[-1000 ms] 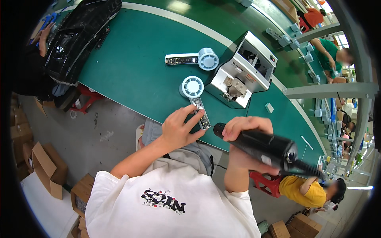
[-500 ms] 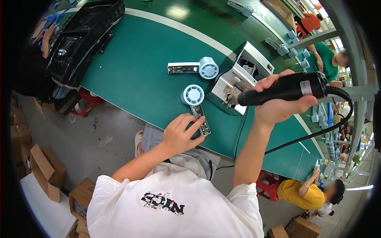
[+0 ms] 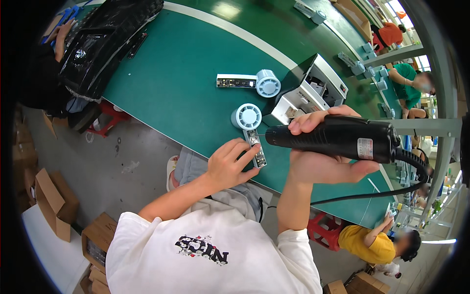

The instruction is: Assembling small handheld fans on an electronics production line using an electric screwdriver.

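Note:
My right hand (image 3: 313,159) is wrapped round a black electric screwdriver (image 3: 338,137), held sideways above the table with its tip pointing left. The thin bit ends over the handle of a light blue handheld fan (image 3: 246,116), close to its circuit board; I cannot tell whether it touches. Gripping that handle near its lower end is my left hand (image 3: 230,161). A second handheld fan (image 3: 268,84), its handle also open with the board showing, lies farther back. Behind the screwdriver stands a silver and black screw feeder (image 3: 306,95), partly hidden by my right hand.
The green table (image 3: 171,73) carries a black plastic-wrapped bundle (image 3: 103,54) at the left. A black cable (image 3: 362,197) runs from the screwdriver across the right side. Co-workers sit around, one in a yellow shirt (image 3: 367,243). Open cardboard boxes (image 3: 55,203) stand lower left.
My right hand has brought the screwdriver left and nearer, from the screw feeder to the fan handle. My left hand still grips the fan. The whole view has shifted slightly.

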The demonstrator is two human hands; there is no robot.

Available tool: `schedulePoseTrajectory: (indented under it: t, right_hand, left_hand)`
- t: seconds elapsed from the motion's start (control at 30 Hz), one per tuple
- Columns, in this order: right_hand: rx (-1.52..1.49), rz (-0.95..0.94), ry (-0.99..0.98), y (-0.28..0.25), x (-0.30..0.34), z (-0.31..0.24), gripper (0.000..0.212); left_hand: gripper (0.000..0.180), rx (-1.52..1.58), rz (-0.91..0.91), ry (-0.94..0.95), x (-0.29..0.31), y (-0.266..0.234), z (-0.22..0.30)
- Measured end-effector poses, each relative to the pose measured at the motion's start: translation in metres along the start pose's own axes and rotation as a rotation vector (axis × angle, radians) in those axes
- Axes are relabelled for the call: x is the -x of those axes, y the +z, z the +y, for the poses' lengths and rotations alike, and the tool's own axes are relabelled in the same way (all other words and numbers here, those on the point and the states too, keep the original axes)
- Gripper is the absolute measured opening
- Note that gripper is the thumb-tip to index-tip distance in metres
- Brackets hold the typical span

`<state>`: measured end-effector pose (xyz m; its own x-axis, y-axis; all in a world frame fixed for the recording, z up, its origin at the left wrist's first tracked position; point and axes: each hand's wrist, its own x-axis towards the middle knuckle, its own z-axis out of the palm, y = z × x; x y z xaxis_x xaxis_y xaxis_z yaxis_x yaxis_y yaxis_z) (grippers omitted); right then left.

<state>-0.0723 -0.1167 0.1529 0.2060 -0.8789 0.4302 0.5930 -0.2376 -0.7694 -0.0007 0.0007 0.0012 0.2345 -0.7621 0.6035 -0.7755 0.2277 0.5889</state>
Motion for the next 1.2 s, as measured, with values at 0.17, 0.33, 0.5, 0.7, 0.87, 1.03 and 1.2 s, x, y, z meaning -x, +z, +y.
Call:
schedulePoseTrajectory:
  t: [0.17,0.33,0.5,0.7,0.87,1.03,1.2]
  right_hand:
    - [0.187,0.145,-0.015,-0.014,-0.011,-0.005,0.099]
    - [0.242,0.142,-0.151,-0.030,-0.019,-0.018,0.098]
    - [0.250,0.177,-0.170,-0.039,-0.043,-0.031,0.102]
    - [0.346,0.274,-0.061,-0.034,-0.049,-0.017,0.096]
    - [0.312,0.172,0.004,-0.033,-0.041,-0.018,0.099]
    - [0.054,0.131,0.005,-0.023,-0.011,-0.018,0.096]
    - [-0.005,0.035,-0.006,0.001,0.007,-0.008,0.101]
  left_hand:
    - [0.056,-0.006,-0.009,0.003,-0.001,0.000,0.000]
    - [0.056,-0.017,-0.025,0.002,0.000,0.000,0.001]
    - [0.055,-0.039,-0.001,-0.004,-0.003,0.000,0.002]
    - [0.053,-0.039,0.021,0.007,-0.004,0.002,0.003]
    - [0.053,-0.037,-0.005,-0.003,-0.002,0.000,0.004]
    - [0.053,-0.020,-0.015,-0.002,0.000,-0.001,0.002]
    - [0.055,0.003,-0.012,0.010,0.000,-0.001,-0.001]
